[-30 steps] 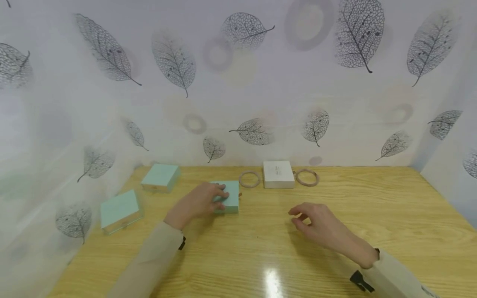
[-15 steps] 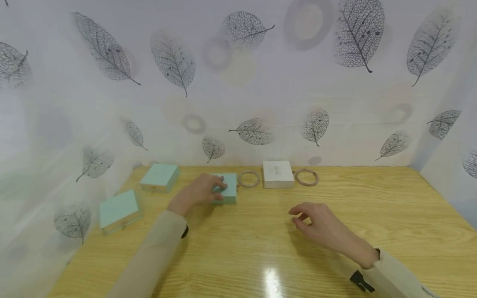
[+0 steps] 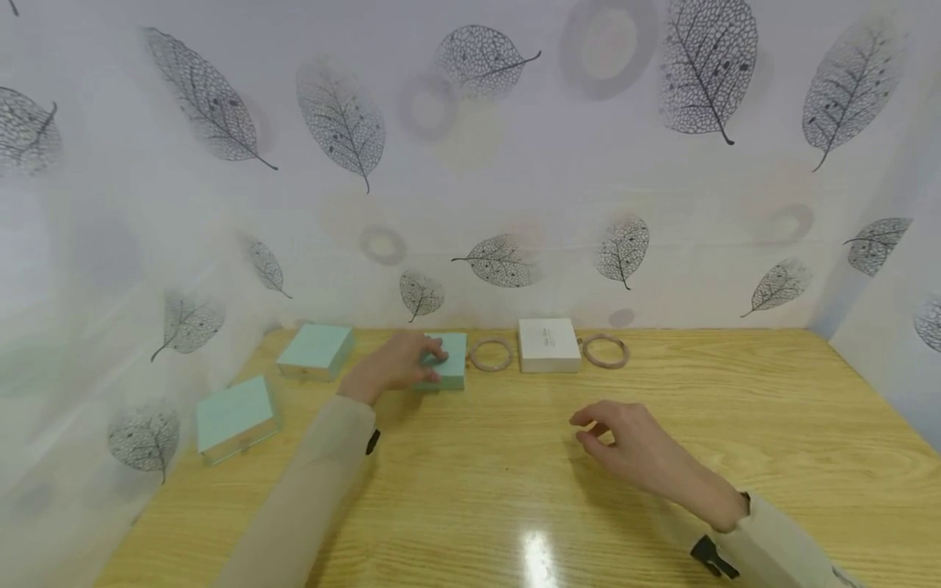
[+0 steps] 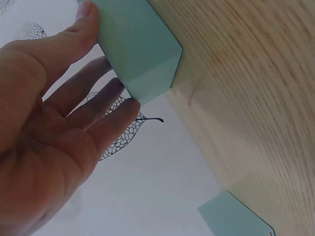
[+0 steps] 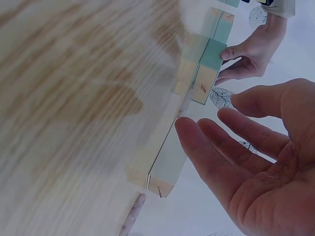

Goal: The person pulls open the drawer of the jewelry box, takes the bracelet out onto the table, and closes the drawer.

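My left hand rests on a mint-green box near the table's back edge, fingers on its top and thumb at its near edge. In the left wrist view those fingers are fairly straight along the rim of the green box. A pale bangle lies just right of it. Over the table at right, my right hand hovers with fingers loosely curled and nothing in them. The right wrist view shows that hand's palm near the white box.
Two more mint-green boxes sit at the left. Along the back stand a white box with small lettering and a second, pinkish bangle on its right. A leaf-patterned cloth hangs behind the wooden table.
My left hand has slid the mint-green box away from me toward the back edge, slightly leftward, level with the bangle. The right hand has stayed in place.
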`<state>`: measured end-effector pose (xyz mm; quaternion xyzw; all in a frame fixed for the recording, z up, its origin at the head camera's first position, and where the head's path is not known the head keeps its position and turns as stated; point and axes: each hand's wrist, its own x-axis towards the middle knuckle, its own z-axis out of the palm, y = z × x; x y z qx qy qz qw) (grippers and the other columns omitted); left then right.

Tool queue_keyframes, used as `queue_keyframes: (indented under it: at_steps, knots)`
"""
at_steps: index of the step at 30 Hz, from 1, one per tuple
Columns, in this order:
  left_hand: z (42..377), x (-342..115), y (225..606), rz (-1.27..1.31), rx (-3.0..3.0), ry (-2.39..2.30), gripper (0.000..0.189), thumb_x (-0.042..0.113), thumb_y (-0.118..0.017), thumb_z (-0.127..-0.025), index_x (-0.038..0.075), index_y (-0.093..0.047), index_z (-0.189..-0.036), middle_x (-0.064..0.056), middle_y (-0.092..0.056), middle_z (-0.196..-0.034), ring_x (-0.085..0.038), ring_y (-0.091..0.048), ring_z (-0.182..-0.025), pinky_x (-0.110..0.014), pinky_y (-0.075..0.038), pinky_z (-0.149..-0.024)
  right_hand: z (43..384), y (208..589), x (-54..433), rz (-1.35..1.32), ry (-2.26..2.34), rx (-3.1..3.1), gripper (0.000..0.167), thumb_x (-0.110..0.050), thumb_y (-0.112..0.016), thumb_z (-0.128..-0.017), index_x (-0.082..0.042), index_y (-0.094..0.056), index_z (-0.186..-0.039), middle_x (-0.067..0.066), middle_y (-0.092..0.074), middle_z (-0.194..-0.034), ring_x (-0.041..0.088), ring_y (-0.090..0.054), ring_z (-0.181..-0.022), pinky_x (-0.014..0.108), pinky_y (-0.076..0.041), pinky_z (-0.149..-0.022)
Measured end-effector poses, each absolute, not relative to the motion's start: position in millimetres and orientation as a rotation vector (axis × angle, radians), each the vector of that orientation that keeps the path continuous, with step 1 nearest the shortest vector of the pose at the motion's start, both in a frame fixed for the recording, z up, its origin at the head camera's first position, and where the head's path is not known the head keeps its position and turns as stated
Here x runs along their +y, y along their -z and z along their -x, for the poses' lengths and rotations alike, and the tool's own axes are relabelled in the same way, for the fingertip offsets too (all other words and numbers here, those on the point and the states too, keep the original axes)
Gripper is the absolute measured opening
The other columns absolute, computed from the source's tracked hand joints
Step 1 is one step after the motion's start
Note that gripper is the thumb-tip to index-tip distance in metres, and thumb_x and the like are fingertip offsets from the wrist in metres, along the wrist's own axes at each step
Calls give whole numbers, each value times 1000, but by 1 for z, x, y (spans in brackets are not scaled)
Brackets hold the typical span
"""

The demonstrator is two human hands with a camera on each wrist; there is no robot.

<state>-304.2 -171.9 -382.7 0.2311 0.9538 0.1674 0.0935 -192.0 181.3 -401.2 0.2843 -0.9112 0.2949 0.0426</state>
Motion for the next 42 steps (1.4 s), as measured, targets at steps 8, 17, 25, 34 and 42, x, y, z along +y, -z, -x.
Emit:
queue_keyframes:
  at_steps: [8,17,25,34,42]
  knots:
    - [314,-172,383,-659,2838,-479,42,21,-78,-90,8,-70,-128,-14,-51,-154,-39,-46,-145,-53,-32,-123,192,402,183,-880,-916,-2773,16,-1,-69,-91,-1,-75,-106,12,-78,-104,18,-75,-82,26,-61,-67]
    - [322,-169,385,-665,2833,-496,42,21,-79,-88,9,-70,-127,-15,-51,-153,-41,-45,-144,-57,-30,-123,190,404,184,-877,-913,-2783,17,-3,-70,-90,-2,-75,-107,11,-78,-106,17,-74,-82,26,-61,-68]
    - [326,-167,382,-665,2837,-483,42,21,-78,-90,8,-70,-128,-15,-51,-153,-40,-44,-145,-54,-30,-124,190,403,186,-883,-925,-2786,17,-3,-69,-92,-2,-75,-108,11,-78,-107,17,-74,-83,27,-62,-69]
    - [326,-169,383,-678,2848,-499,41,20,-78,-90,7,-70,-128,-15,-52,-152,-41,-47,-143,-54,-33,-123,190,404,186,-867,-926,-2796,17,-4,-69,-92,-2,-75,-108,11,-77,-108,17,-74,-84,28,-62,-69]
    - [326,-171,385,-663,2844,-529,42,20,-77,-91,7,-69,-129,-14,-50,-154,-39,-46,-144,-53,-32,-123,191,404,186,-854,-921,-2779,17,-4,-70,-91,-3,-75,-107,11,-78,-107,17,-74,-83,28,-61,-68]
